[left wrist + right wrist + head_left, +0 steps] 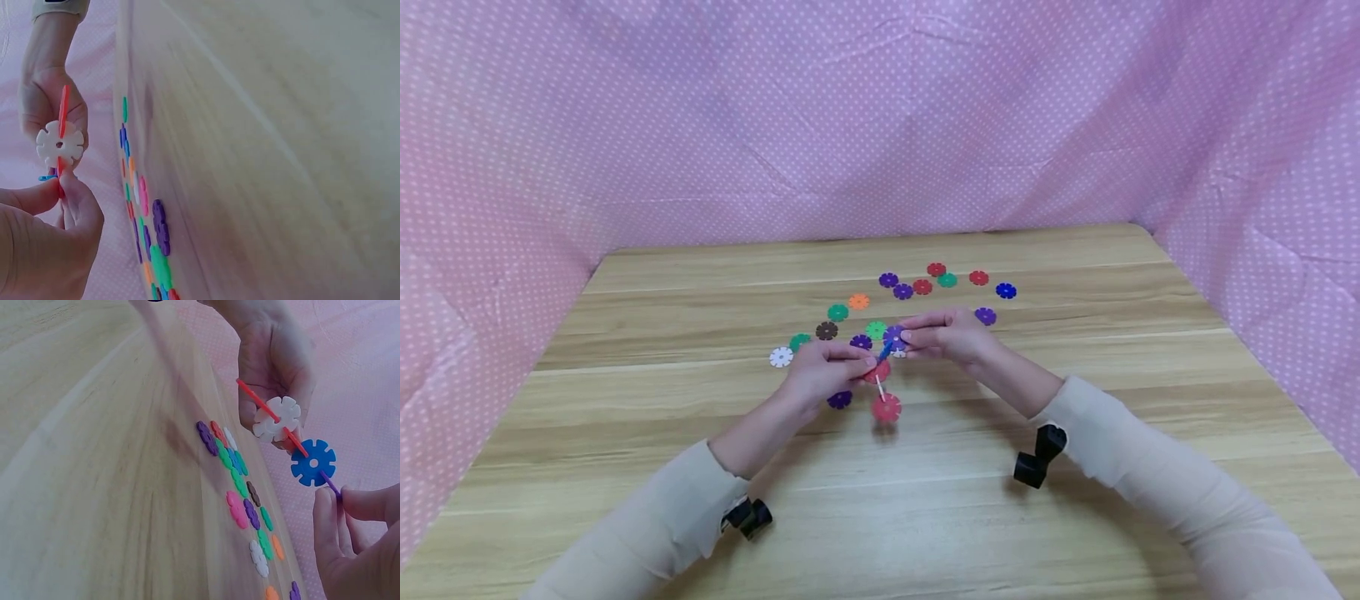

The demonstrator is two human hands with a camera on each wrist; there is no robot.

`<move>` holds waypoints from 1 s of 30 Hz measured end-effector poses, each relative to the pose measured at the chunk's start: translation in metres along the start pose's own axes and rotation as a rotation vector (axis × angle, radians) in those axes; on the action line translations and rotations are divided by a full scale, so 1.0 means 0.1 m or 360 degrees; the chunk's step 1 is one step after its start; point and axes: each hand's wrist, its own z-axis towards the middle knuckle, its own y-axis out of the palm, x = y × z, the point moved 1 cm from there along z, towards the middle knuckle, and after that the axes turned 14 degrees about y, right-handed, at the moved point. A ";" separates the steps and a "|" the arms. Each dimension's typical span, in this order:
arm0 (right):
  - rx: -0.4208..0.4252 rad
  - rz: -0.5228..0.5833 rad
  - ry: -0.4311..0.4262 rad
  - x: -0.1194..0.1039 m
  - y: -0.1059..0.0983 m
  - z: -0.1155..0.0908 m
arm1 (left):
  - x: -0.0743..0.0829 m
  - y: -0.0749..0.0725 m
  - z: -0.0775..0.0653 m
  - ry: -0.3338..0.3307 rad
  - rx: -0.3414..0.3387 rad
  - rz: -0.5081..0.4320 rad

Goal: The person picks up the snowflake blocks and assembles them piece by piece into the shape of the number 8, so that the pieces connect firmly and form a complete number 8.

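A chain of notched flower-shaped plastic discs hangs between my hands above the table. In the right wrist view it runs from a red disc (255, 397) through a white disc (269, 428), a second red disc (294, 442) and a blue disc (303, 467) to a purple disc (331, 484). With thumb and fingers my left hand (823, 373) pinches the second red disc, beside the blue one. My right hand (951, 337) pinches the purple disc at its edge, where it meets a slot of the blue disc. The first red disc (887, 408) dangles lowest in the head view.
Loose discs lie scattered on the wooden table (625, 400) beyond and under my hands, among them a white one (781, 357), an orange one (859, 302), a brown one (827, 331) and a dark blue one (1006, 291). Pink dotted cloth (880, 125) hangs around the table.
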 end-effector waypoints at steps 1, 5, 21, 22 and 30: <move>-0.0011 -0.0008 -0.0002 0.00 0.00 0.00 | -0.01 0.01 0.00 0.0015 -0.0019 -0.0026; -0.0083 -0.0066 -0.0002 -0.01 -0.02 0.04 | -0.04 0.05 -0.04 0.0032 -0.0103 -0.0132; -0.0279 -0.0289 -0.0007 0.03 0.02 0.10 | -0.01 0.00 0.03 -0.0018 -0.0097 -0.0177; -0.0291 -0.0303 -0.0019 0.04 0.03 0.10 | -0.01 0.00 0.03 -0.0026 -0.0096 -0.0189; -0.0303 -0.0335 0.0008 0.10 0.08 0.11 | -0.04 0.03 0.01 -0.0087 -0.0120 -0.0202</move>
